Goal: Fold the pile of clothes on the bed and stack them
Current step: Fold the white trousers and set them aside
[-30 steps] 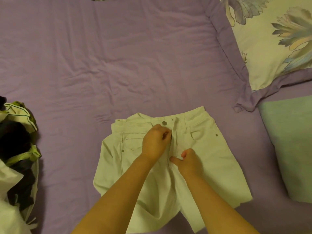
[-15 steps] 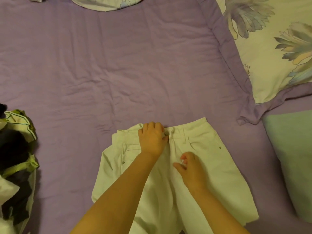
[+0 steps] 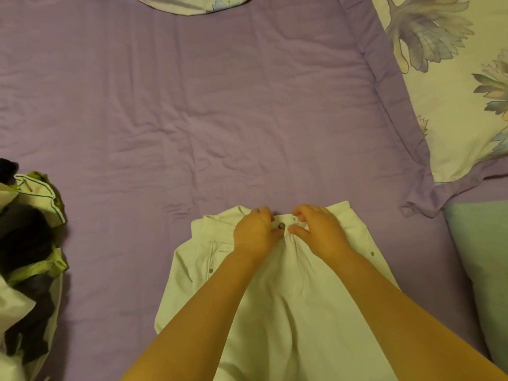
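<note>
1. White trousers (image 3: 277, 312) lie flat on the purple bedsheet (image 3: 192, 105), lower centre of frame, waistband toward the top, legs running off the bottom edge.
2. Left hand (image 3: 257, 233) on the waistband, fingers curled, pinching the fabric just left of the metal button (image 3: 281, 226).
3. Right hand (image 3: 319, 231) on the waistband just right of the button, thumb and fingers curled, pinching the cloth there.
4. The two hands are close together, button showing between them.
5. Pile of unfolded clothes (image 3: 27, 257), dark, green and white, at the left edge of frame, well apart from the trousers.
6. Floral pillow (image 3: 453, 92) upper right; another floral pillow (image 3: 192, 4) partly cut off at top centre.
7. Pale green cushion (image 3: 483, 270) at right edge, near the trousers.
</note>
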The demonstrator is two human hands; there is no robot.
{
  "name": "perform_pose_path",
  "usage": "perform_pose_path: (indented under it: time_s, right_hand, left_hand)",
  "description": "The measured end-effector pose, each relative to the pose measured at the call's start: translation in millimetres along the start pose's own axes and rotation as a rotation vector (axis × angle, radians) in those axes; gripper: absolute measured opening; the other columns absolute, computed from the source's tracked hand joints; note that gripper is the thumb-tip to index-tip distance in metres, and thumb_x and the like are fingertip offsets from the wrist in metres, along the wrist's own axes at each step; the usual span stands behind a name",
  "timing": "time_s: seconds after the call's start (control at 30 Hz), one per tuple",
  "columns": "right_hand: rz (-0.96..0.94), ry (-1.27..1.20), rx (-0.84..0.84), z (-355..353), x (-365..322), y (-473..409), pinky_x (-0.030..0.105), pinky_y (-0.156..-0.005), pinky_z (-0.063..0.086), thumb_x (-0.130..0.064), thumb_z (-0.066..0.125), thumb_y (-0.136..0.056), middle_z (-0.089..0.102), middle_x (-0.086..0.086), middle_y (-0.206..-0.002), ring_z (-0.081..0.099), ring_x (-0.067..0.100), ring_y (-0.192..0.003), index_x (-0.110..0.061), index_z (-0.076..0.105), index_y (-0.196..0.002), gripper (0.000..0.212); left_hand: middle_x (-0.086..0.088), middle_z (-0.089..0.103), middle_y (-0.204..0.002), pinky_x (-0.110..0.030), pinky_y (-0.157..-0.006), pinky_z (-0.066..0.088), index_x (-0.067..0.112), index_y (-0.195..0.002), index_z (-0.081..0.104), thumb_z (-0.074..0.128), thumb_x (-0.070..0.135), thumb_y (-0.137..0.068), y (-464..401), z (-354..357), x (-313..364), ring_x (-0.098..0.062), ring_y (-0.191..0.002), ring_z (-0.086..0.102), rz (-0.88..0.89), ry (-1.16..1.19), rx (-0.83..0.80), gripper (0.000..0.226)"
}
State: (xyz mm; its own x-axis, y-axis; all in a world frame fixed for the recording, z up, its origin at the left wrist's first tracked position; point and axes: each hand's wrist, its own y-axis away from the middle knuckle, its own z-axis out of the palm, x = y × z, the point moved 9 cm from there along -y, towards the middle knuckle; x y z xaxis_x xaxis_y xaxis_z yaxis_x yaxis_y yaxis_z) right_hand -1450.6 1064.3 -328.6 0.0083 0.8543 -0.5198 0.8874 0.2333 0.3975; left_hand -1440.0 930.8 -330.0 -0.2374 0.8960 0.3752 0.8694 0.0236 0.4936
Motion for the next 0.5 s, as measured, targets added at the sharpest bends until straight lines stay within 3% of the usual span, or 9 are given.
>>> perform_pose_path:
  time_s: [0.07,0.13,0.23,0.37,0.5]
  right_hand:
    - [-0.069,0.153,0.058,-5,-10,4,0.026,-0.089,0.025,-0.039,0.058,-0.090,0.060,-0.007,-0.103,0.045,0.016,-0.108,-0.027,0.064,-0.104,0.019]
    - [-0.113,0.135,0.059,-7,-17,10,0.025,-0.091,0.023,-0.036,0.056,-0.092,0.059,-0.009,-0.099,0.043,0.015,-0.110,-0.028,0.065,-0.098,0.013]
    - [-0.143,0.040,-0.009,-10,-24,18,0.026,-0.093,0.030,-0.029,0.054,-0.094,0.064,-0.006,-0.101,0.050,0.017,-0.106,-0.026,0.066,-0.101,0.014]
    - [-0.183,-0.038,-0.063,-25,-40,37,0.033,-0.095,0.039,-0.027,0.059,-0.092,0.066,-0.001,-0.103,0.053,0.017,-0.103,-0.021,0.069,-0.100,0.014]
    - [-0.224,-0.197,-0.033,-55,-55,69,0.025,-0.088,0.039,-0.022,0.065,-0.087,0.059,-0.017,-0.088,0.049,0.004,-0.092,-0.024,0.068,-0.090,0.005]
  left_hand:
    - [-0.007,0.065,-0.104,-0.034,-0.075,0.050,0.013,-0.109,0.059,0.060,0.038,-0.091,1,1,-6,-0.024,-0.091,0.062,-0.044,0.119,-0.049,0.031]
    - [-0.006,0.067,-0.108,-0.031,-0.079,0.049,0.013,-0.111,0.063,0.061,0.035,-0.091,4,-2,-10,-0.023,-0.095,0.063,-0.088,0.219,-0.080,0.029]
    - [-0.007,0.068,-0.113,-0.026,-0.081,0.046,0.010,-0.116,0.066,0.064,0.033,-0.090,11,-4,-7,-0.022,-0.100,0.063,-0.114,0.314,-0.143,0.035]
    - [-0.004,0.070,-0.098,-0.023,-0.076,0.047,0.009,-0.102,0.071,0.071,0.030,-0.085,32,-14,-1,-0.017,-0.088,0.063,-0.174,0.541,-0.164,0.027]
    - [-0.003,0.071,-0.089,-0.025,-0.080,0.053,0.010,-0.090,0.073,0.076,0.022,-0.080,69,-35,9,-0.018,-0.087,0.066,-0.218,0.820,-0.168,0.016]
